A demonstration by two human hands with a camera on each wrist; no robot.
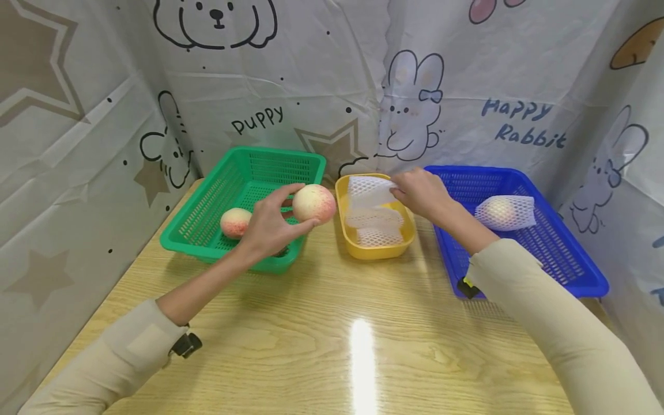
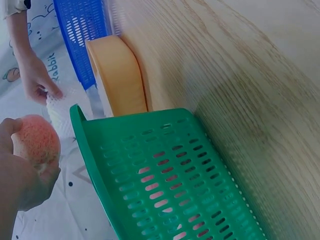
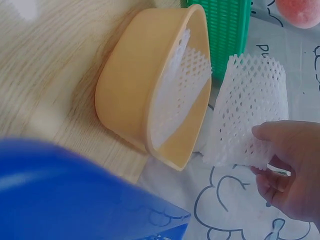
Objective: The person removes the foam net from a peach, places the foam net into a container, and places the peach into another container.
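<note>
- Blue basket (image 1: 477, 168): holds a netted peach (image 1: 500, 213).
- Green basket (image 1: 282, 164): holds a bare peach (image 1: 233, 223).
- Tub (image 1: 376, 253): loose nets (image 1: 380, 236), which might snag together.
- Left hand (image 1: 270, 223): grips the held peach (image 1: 313, 203) between green basket and tub; a slack hold could drop it.
- Right hand (image 1: 422, 193): pinches the held net (image 3: 245, 105); its soft mouth may fold, or tear if tugged.

Your left hand (image 2: 22, 182) grips a reddish peach (image 2: 38, 139) at the left edge, beside the green slotted basket (image 2: 132, 131). Beyond the peach, your right hand (image 2: 37, 77) holds a white mesh sleeve (image 2: 69, 106) near the orange-yellow container (image 2: 120, 70), with the blue basket (image 2: 82, 35) past that. Wood-grained tabletop (image 2: 250, 90) fills the upper right
</note>
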